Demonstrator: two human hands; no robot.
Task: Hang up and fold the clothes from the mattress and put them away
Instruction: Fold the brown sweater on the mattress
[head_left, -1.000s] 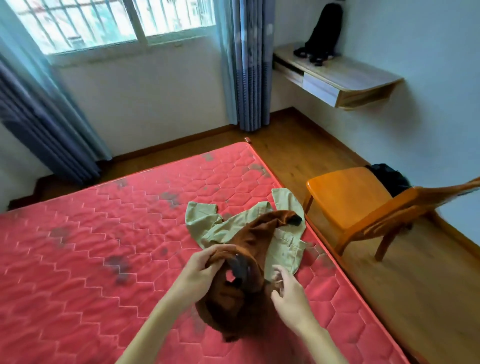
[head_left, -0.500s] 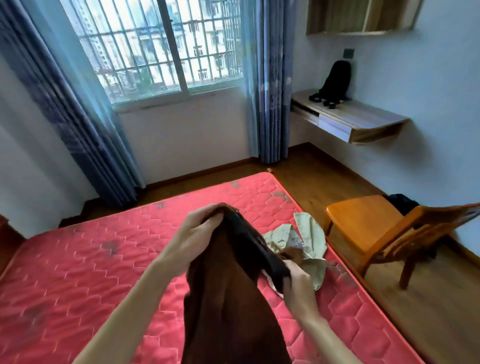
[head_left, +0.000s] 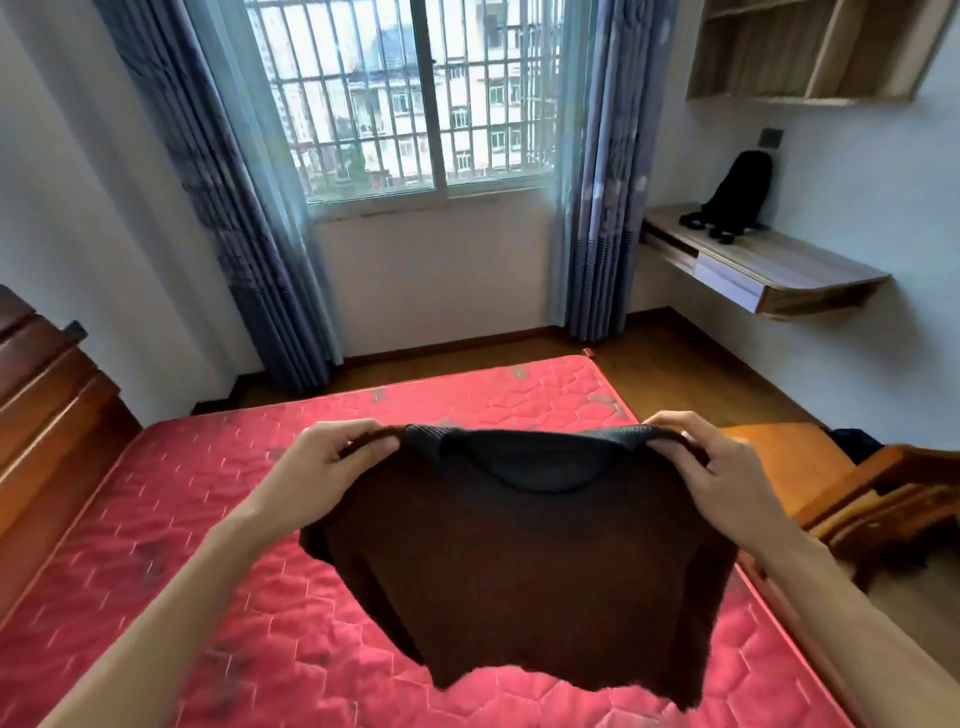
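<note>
Brown sweater (head_left: 519, 561), bunched a second ago, now raised over mattress (head_left: 208, 597), left hand (head_left: 322, 467) and right hand (head_left: 722, 467) pinching its shoulders; seemingly ready for folding.

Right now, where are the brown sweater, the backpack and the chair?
brown sweater (head_left: 519, 571), head view, middle of its front.
backpack (head_left: 737, 192), head view, its upright body.
chair (head_left: 784, 452), head view, its orange seat.

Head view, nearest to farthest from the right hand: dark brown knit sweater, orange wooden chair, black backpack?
1. Dark brown knit sweater, in the right hand's grip.
2. Orange wooden chair, just to its right.
3. Black backpack, far right on the wooden wall desk.
</note>
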